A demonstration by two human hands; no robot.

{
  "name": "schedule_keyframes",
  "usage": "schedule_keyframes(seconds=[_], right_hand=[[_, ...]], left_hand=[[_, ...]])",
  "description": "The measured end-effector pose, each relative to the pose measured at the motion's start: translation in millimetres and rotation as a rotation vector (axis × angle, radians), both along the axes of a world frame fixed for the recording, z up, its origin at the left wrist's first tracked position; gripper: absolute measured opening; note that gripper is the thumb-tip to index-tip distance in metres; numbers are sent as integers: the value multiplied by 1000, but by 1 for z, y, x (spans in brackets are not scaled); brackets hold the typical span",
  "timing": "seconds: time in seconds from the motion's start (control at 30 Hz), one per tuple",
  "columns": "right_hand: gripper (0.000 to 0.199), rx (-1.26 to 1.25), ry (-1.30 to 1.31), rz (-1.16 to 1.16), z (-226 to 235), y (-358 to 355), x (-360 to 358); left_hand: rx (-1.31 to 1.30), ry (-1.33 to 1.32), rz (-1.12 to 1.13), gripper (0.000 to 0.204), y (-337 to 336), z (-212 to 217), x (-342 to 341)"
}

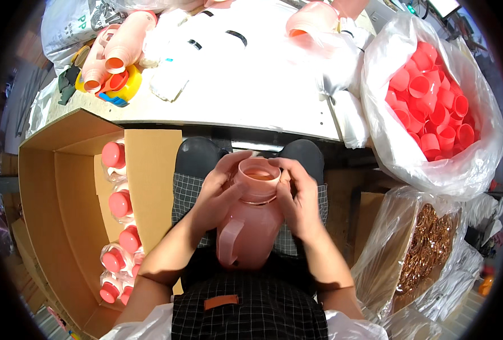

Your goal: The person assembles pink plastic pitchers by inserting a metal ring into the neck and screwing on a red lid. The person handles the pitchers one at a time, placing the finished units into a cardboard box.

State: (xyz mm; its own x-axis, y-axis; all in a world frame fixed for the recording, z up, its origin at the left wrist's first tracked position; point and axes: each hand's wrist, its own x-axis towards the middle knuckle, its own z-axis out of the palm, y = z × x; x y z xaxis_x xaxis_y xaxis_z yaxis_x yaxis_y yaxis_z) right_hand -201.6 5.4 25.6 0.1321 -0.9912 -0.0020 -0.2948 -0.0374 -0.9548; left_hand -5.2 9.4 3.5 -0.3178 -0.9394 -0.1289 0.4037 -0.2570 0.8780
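Observation:
A pink plastic jug-shaped flask body (257,226) with a side handle stands upright, slightly tilted, in my lap. Its round open mouth faces up. My left hand (223,190) is closed around the left side of the neck, the thumb lying across the front. On the other side my right hand (298,195) grips the neck, with fingertips at the rim. Just below the neck runs a thin, shiny copper-coloured ring (260,202). The ends of some fingers are hidden behind the neck.
At left, an open cardboard box (152,187) holds several wrapped flasks with pink-red caps (113,154). A white worktable (234,107) bears pink flask bodies (131,42) and tape rolls. At right are a bag of red cups (427,102) and a plastic-lined box of copper-coloured rings (427,243).

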Motion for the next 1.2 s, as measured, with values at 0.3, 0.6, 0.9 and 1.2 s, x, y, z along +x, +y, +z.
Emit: schedule_keyframes(seconds=[0.3, 0.6, 0.9, 1.2], right_hand=[[30, 101, -696, -81, -27, 30, 20], [24, 445, -871, -132, -11, 30, 16], [9, 771, -893, 209, -31, 0, 3], [84, 83, -309, 281, 39, -2, -17]], left_hand=[[-217, -377, 44, 52, 17, 7, 2], [103, -128, 123, 39, 28, 21, -6], [311, -20, -180, 31, 0, 15, 10], [169, -265, 250, 27, 1, 6, -16]])
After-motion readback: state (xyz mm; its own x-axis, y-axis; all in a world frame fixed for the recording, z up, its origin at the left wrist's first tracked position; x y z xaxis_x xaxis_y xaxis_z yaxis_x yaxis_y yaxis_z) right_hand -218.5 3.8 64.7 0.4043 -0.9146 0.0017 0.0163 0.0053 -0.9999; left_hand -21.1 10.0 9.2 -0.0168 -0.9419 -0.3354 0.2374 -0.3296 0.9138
